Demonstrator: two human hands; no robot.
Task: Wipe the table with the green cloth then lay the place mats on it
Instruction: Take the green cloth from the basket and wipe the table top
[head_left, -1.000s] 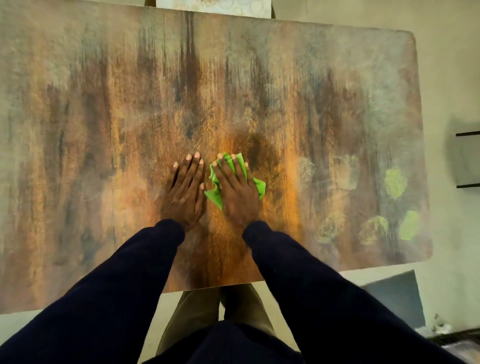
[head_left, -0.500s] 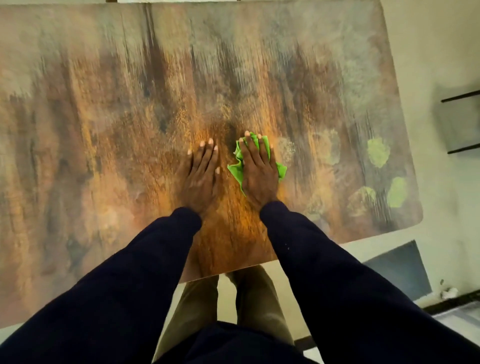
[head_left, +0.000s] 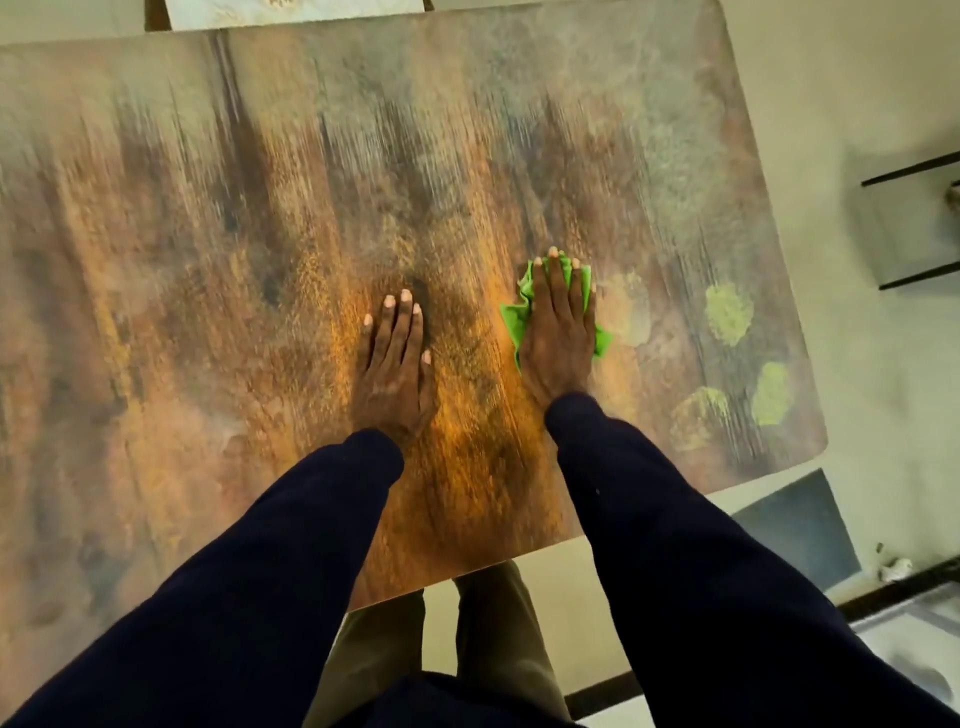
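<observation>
Head view: right hand flat on green cloth.

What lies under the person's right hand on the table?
The green cloth lies under the right hand, pressed flat on the table. Its edges show around the hand; its middle is covered.

Two hands are resting flat on one table: the left hand and the right hand. One green cloth is lying under the right. Two dark sleeves are reaching in.
</observation>
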